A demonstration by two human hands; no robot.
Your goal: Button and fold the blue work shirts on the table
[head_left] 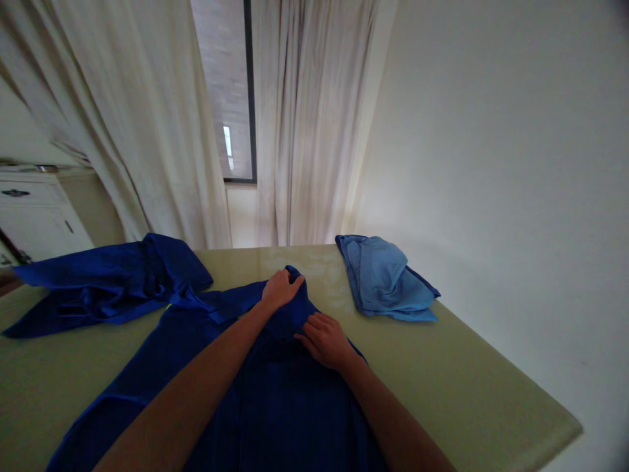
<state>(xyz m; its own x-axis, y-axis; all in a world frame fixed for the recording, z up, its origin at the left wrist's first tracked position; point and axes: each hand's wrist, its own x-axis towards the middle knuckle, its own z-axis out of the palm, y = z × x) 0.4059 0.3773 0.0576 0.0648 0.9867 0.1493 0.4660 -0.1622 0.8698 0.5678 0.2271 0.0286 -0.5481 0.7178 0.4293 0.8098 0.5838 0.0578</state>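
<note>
Pale curtains (319,124) hang beyond the light-blue bundle (381,278), which I take as my landmark, and a plain wall (496,170) rises to its right. A strip of window (221,72) shows between the curtains, behind and to the left of the bundle; a white cabinet (34,210) stands far off to its left. Under the bundle spreads the greenish table (476,373).

My dark blue garment (295,413) lies on the table to the left of the bundle and nearer to me, its lower part running out of view. Further left of the bundle sits a crumpled heap of blue cloth (118,282); where it meets the garment I cannot tell whether it is a sleeve or a separate piece.

My left hand (281,288) grasps a raised fold at the garment's far end, left of the bundle. My right hand (325,337), closer to the bundle and lower, has its fingers curled on the same stretch of fabric and seems to pinch it, though its grip is partly hidden.

To do this well, I think I should hold the far fold steady with the left while the right works the edge flat, pulling lightly and evenly. Too hard a tug could skew the body of the garment, and such dark cloth hides creases, so feeling along it would serve me better than looking.
</note>
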